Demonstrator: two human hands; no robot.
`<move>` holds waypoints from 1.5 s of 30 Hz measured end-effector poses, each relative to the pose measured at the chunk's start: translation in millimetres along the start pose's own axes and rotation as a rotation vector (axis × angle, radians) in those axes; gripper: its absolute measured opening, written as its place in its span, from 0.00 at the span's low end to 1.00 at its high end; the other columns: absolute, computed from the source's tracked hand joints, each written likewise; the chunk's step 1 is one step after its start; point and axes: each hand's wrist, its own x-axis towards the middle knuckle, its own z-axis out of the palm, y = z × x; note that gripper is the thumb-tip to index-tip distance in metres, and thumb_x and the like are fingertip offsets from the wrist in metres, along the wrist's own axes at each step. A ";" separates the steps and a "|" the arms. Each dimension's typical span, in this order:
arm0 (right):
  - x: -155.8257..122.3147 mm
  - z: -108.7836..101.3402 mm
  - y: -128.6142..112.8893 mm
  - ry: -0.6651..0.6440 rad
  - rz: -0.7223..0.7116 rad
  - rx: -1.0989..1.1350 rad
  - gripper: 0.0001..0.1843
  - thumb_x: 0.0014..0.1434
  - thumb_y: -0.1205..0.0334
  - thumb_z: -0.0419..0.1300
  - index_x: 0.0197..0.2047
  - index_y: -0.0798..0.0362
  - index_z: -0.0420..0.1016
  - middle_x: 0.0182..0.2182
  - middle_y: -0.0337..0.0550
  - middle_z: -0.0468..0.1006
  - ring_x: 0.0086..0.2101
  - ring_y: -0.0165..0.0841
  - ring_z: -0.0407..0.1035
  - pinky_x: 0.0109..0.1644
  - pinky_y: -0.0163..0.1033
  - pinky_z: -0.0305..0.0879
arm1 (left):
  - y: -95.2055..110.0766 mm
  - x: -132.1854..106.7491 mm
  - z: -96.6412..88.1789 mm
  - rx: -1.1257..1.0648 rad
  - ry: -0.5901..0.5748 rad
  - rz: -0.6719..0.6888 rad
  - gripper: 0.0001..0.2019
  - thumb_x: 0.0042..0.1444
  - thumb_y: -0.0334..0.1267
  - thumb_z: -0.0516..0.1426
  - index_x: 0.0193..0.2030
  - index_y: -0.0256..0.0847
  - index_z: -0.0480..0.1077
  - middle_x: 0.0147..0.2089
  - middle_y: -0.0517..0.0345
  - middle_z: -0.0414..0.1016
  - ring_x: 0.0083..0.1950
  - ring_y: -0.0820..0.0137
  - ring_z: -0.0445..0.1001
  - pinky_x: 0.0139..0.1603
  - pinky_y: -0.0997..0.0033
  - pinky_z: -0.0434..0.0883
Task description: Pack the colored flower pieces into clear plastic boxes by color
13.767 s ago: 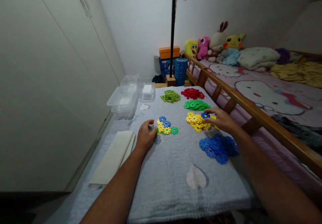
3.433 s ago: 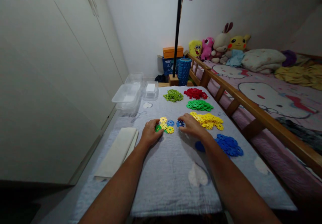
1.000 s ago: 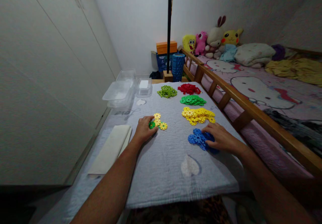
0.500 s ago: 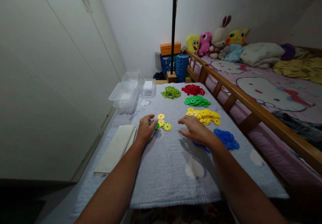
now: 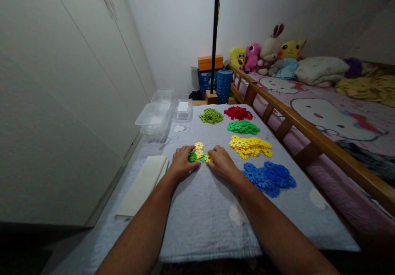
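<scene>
Spread along the near side, a grey cloth [image 5: 212, 229] with pale heart prints. On it, to the near left, a folded off-white cloth [image 5: 143, 186]; to the near right, a loose pile of blue discs [image 5: 270, 176], just beyond the right forearm. A little farther, at the middle, close together about a small cluster of yellow and green discs [image 5: 199, 154], both hands. Left hand [image 5: 182, 162] half curled, thumb and fingers parted around the cluster's left side, at a green disc [image 5: 192, 157]; right hand [image 5: 222, 163] bent too, fingertips and thumb nearer together at a yellow disc [image 5: 207, 158] on the cluster's right side. Cannot tell, for either, whether gripping or only touching. To the right, a heap of yellow discs [image 5: 251, 146]; beyond, a heap of bright green discs [image 5: 243, 127]. At far left, stacked clear plastic containers [image 5: 152, 116]. At the far end, a lime green heap [image 5: 211, 115] toward the middle and a red heap [image 5: 238, 113] to the right. Farther still, a black pole [image 5: 214, 44] on a wooden base [image 5: 211, 98], beside a blue cylinder [image 5: 224, 86]; at far right, on a bed, plush toys [image 5: 270, 53] in a row.
</scene>
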 end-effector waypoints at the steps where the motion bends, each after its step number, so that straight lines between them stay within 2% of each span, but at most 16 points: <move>1: -0.9 -4.3 3.3 0.016 0.007 0.005 0.14 0.61 0.62 0.62 0.50 0.55 0.78 0.47 0.52 0.73 0.50 0.41 0.66 0.56 0.42 0.62 | -0.3 0.1 0.4 0.008 -0.004 0.002 0.32 0.48 0.46 0.67 0.61 0.44 0.69 0.59 0.50 0.73 0.59 0.52 0.69 0.59 0.53 0.65; 4: -4.8 -24.7 22.7 0.086 0.008 0.076 0.16 0.58 0.62 0.65 0.50 0.55 0.78 0.46 0.51 0.73 0.48 0.40 0.68 0.55 0.42 0.64 | -1.5 0.5 2.6 0.018 0.000 -0.005 0.30 0.49 0.45 0.66 0.60 0.44 0.70 0.57 0.50 0.73 0.58 0.52 0.69 0.59 0.53 0.65; 8: -14.6 -65.3 74.2 0.195 0.020 0.198 0.17 0.57 0.62 0.64 0.51 0.54 0.78 0.45 0.48 0.74 0.44 0.37 0.71 0.52 0.41 0.68 | -2.5 0.6 5.6 0.011 0.031 -0.013 0.25 0.51 0.45 0.65 0.56 0.45 0.73 0.53 0.51 0.74 0.56 0.55 0.69 0.59 0.54 0.65; 11: -25.0 -93.1 124.3 0.272 0.166 0.196 0.19 0.53 0.61 0.66 0.50 0.54 0.79 0.45 0.48 0.77 0.41 0.37 0.73 0.50 0.42 0.69 | -3.0 0.4 7.0 0.013 0.042 -0.004 0.22 0.51 0.46 0.65 0.53 0.45 0.74 0.52 0.51 0.74 0.55 0.55 0.70 0.58 0.54 0.65; 13: -32.1 -105.0 154.8 0.264 0.318 0.232 0.21 0.53 0.61 0.65 0.51 0.56 0.79 0.44 0.49 0.78 0.40 0.38 0.73 0.45 0.41 0.70 | -3.7 0.5 7.7 0.019 0.047 -0.003 0.21 0.52 0.46 0.65 0.53 0.45 0.75 0.52 0.51 0.75 0.54 0.55 0.70 0.58 0.55 0.65; 15: -37.9 -110.2 176.9 0.275 0.423 0.222 0.21 0.53 0.61 0.64 0.51 0.57 0.79 0.43 0.50 0.79 0.39 0.38 0.74 0.44 0.41 0.70 | -4.5 0.8 8.4 0.023 0.054 -0.002 0.21 0.52 0.46 0.65 0.52 0.45 0.75 0.52 0.52 0.75 0.54 0.56 0.70 0.58 0.55 0.65; 17: -41.0 -109.0 187.0 0.275 0.453 0.192 0.23 0.53 0.60 0.64 0.53 0.58 0.77 0.43 0.51 0.79 0.39 0.38 0.74 0.43 0.41 0.70 | -5.2 1.1 8.9 0.025 0.054 0.005 0.20 0.52 0.46 0.65 0.52 0.45 0.75 0.52 0.52 0.75 0.54 0.56 0.70 0.58 0.55 0.65; 20: -37.7 -98.6 181.2 0.234 0.363 0.106 0.28 0.54 0.60 0.64 0.58 0.59 0.74 0.43 0.51 0.79 0.40 0.38 0.73 0.45 0.41 0.69 | -5.5 1.4 8.9 0.022 0.050 0.011 0.20 0.52 0.46 0.65 0.52 0.44 0.75 0.52 0.51 0.75 0.54 0.56 0.70 0.57 0.55 0.65; 24: -20.7 -81.5 155.4 0.106 0.201 -0.122 0.21 0.54 0.62 0.63 0.52 0.55 0.77 0.46 0.52 0.78 0.46 0.41 0.70 0.53 0.44 0.63 | -4.4 1.1 8.5 0.023 0.061 0.004 0.20 0.52 0.46 0.65 0.52 0.45 0.75 0.51 0.51 0.75 0.53 0.56 0.70 0.57 0.55 0.65; 29: -4.7 -74.4 129.5 0.047 0.243 -0.283 0.21 0.59 0.58 0.61 0.54 0.52 0.78 0.51 0.53 0.76 0.51 0.46 0.65 0.52 0.46 0.59 | -3.4 0.4 8.2 0.015 0.067 0.005 0.21 0.52 0.45 0.65 0.52 0.44 0.74 0.51 0.50 0.75 0.53 0.55 0.70 0.57 0.54 0.65; 34: -3.1 -73.8 118.1 0.032 0.254 -0.303 0.22 0.60 0.58 0.61 0.57 0.50 0.77 0.53 0.54 0.75 0.52 0.51 0.63 0.51 0.50 0.58 | -3.8 -0.2 8.1 0.005 0.064 0.022 0.21 0.52 0.45 0.65 0.53 0.45 0.74 0.51 0.50 0.74 0.54 0.55 0.70 0.58 0.54 0.65; 39: -5.1 -75.1 110.3 0.118 0.251 -0.293 0.22 0.60 0.59 0.61 0.57 0.51 0.77 0.54 0.55 0.75 0.53 0.52 0.63 0.53 0.52 0.58 | -3.3 0.0 8.3 0.004 0.062 0.018 0.21 0.52 0.45 0.65 0.52 0.44 0.74 0.51 0.51 0.74 0.54 0.55 0.70 0.58 0.54 0.65; 42: -4.5 -75.5 90.3 0.169 0.224 -0.248 0.21 0.61 0.60 0.60 0.57 0.51 0.77 0.54 0.54 0.75 0.53 0.50 0.63 0.54 0.51 0.58 | -2.7 0.5 7.0 0.006 0.056 0.008 0.20 0.52 0.45 0.65 0.52 0.45 0.74 0.51 0.51 0.74 0.54 0.55 0.70 0.58 0.54 0.65; 45: -2.0 -63.9 55.0 0.145 0.109 -0.169 0.19 0.63 0.62 0.59 0.56 0.52 0.76 0.53 0.52 0.76 0.53 0.47 0.63 0.57 0.49 0.58 | -3.7 0.9 5.0 -0.004 0.032 0.012 0.22 0.51 0.45 0.65 0.53 0.44 0.73 0.52 0.50 0.74 0.55 0.55 0.70 0.58 0.54 0.65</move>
